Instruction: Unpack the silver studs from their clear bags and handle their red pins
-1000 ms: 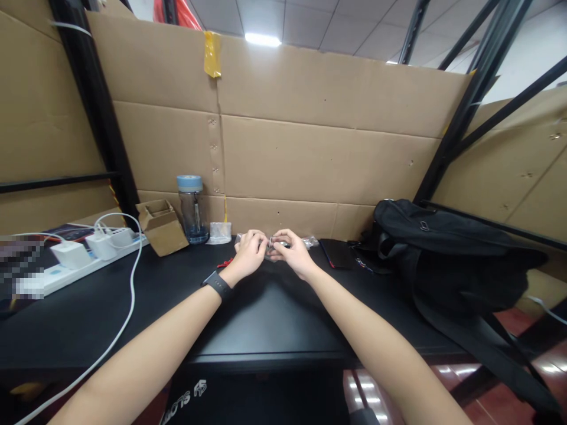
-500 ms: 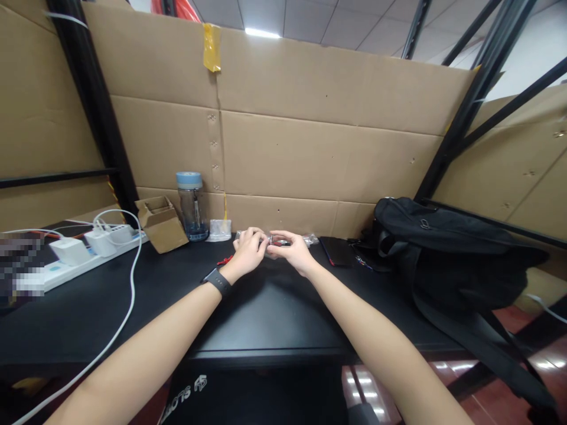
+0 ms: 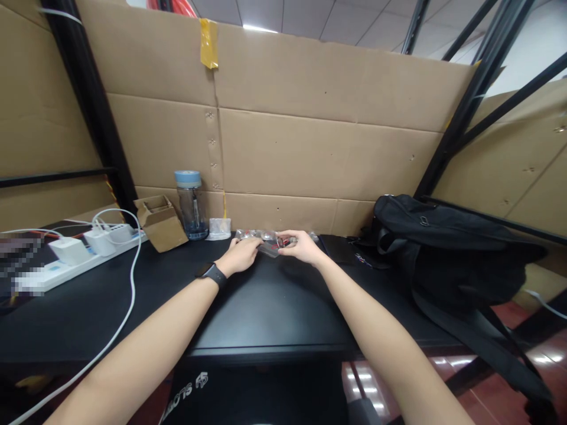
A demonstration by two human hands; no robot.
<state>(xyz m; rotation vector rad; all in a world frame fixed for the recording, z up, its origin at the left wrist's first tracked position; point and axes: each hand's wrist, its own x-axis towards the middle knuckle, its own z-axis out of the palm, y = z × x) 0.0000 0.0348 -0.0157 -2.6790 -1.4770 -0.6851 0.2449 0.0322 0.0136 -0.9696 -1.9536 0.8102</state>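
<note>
Near the back of the black table, a small clear plastic bag (image 3: 269,249) stretches between my hands. My left hand (image 3: 241,254), with a dark watch on the wrist, is closed on the bag's left edge. Thumb and fingers of my right hand (image 3: 302,247) close round its right end, where something small and red (image 3: 283,242) shows; its kind is too small to make out. Behind my hands, several clear packets (image 3: 246,234) lie along the foot of the cardboard wall, partly hidden by my fingers.
A blue-lidded bottle (image 3: 191,206), a small open carton (image 3: 162,225) and a silvery packet (image 3: 219,229) stand at back left. A white power strip (image 3: 66,273) with plugs and cables lies farther left. On the right rests a black bag (image 3: 456,254), its strap hanging over the table edge.
My hands have moved apart, the left one leftward and the right one slightly right. The clear plastic bag now shows between them. The red bit beside my left hand is out of sight.
</note>
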